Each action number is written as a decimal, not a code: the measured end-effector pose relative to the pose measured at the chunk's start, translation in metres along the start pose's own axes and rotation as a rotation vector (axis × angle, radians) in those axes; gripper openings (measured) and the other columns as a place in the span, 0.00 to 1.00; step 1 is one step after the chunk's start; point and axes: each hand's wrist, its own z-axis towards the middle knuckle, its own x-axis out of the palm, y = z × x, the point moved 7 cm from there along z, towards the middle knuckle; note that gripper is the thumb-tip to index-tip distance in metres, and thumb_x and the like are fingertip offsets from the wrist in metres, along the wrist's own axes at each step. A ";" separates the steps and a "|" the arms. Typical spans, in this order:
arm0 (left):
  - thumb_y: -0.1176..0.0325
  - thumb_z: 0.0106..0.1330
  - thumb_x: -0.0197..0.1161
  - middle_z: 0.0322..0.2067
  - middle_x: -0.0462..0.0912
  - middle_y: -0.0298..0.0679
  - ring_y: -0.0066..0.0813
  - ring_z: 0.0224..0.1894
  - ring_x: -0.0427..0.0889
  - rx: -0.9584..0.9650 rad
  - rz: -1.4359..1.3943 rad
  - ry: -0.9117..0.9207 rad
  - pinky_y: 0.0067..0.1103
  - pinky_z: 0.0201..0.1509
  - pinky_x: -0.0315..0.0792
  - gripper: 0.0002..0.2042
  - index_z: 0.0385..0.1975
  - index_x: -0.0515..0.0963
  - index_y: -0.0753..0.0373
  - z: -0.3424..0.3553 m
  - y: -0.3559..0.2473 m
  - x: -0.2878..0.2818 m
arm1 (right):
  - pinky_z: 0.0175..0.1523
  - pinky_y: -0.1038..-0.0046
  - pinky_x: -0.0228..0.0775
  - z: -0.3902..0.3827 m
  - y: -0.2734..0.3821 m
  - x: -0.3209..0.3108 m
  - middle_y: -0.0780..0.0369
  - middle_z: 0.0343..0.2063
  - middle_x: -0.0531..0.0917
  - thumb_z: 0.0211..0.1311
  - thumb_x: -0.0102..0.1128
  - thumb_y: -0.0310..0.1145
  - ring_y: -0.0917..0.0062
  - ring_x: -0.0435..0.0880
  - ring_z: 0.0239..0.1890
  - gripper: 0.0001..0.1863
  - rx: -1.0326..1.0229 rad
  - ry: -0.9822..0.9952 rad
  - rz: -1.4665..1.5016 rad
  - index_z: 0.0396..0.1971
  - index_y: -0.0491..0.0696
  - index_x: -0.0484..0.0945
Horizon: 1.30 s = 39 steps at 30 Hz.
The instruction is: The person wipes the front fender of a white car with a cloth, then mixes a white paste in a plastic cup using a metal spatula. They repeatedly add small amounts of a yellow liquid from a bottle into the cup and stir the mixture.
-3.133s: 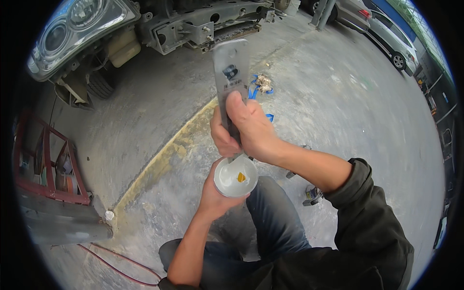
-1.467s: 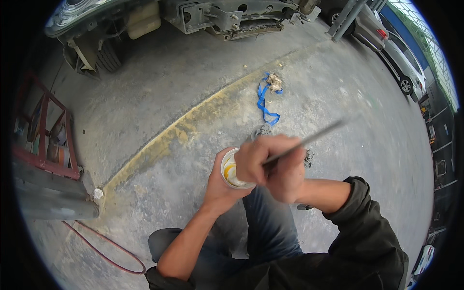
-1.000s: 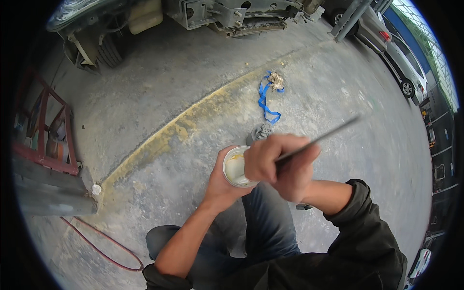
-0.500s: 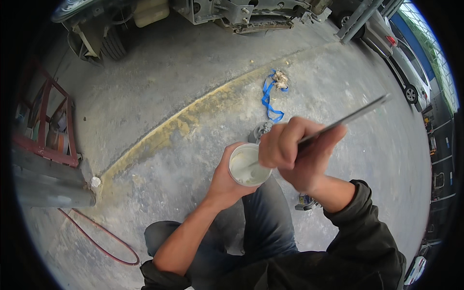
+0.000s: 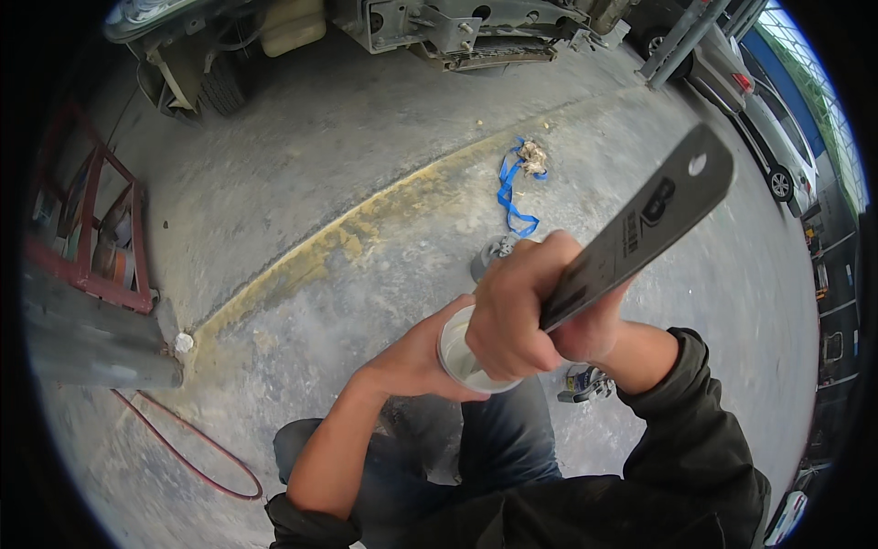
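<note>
My left hand is closed round a pale cup, low in the middle of the head view. Whitish paste shows inside, partly hidden by my right hand. That hand, over the cup's right side, grips a flat metal spatula with a hole at its upper end. The spatula leans up to the right, its broad face toward me; its lower end is hidden by my fingers and the cup. Beyond my hands stands a grey can, and by my right knee lies a dark tool with a small container.
A partly dismantled car is across the top, with parked cars at the right. Blue strips and crumpled waste lie on the floor. At the left are a red metal rack, a grey cylindrical piece and a looped hose.
The cup has moved down since half a second ago. The spatula has turned from edge-on to broad face up. The yellow streak seen earlier in the paste no longer shows.
</note>
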 end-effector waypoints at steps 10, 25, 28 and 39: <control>0.69 0.34 0.85 0.54 0.78 0.36 0.27 0.59 0.75 0.025 0.142 0.081 0.26 0.64 0.67 0.48 0.62 0.68 0.62 -0.009 -0.019 -0.018 | 0.16 0.77 0.52 0.034 -0.004 -0.015 0.67 0.06 0.61 0.54 0.17 0.82 0.80 0.58 0.09 0.48 0.146 -0.161 -0.042 0.09 0.49 0.61; 0.76 0.45 0.79 0.53 0.76 0.38 0.28 0.56 0.75 0.128 0.096 -0.569 0.27 0.59 0.71 0.41 0.61 0.64 0.60 0.009 0.001 -0.024 | 0.24 0.77 0.54 -0.002 0.002 -0.015 0.66 0.14 0.67 0.73 0.37 0.63 0.82 0.63 0.17 0.33 -0.300 -0.565 -0.535 0.22 0.46 0.65; 0.76 0.45 0.80 0.52 0.77 0.38 0.28 0.56 0.76 0.186 0.005 -0.556 0.27 0.60 0.72 0.41 0.61 0.63 0.59 0.003 0.000 -0.021 | 0.23 0.76 0.54 -0.002 0.007 -0.012 0.67 0.13 0.63 0.73 0.35 0.63 0.82 0.60 0.16 0.33 -0.313 -0.528 -0.316 0.22 0.47 0.64; 0.78 0.45 0.79 0.53 0.76 0.39 0.28 0.57 0.74 0.155 0.070 -0.591 0.27 0.60 0.71 0.41 0.61 0.63 0.59 -0.002 0.007 -0.022 | 0.23 0.76 0.53 -0.014 -0.010 -0.032 0.68 0.13 0.60 0.69 0.32 0.69 0.82 0.58 0.16 0.36 -0.270 -0.588 -0.498 0.21 0.48 0.62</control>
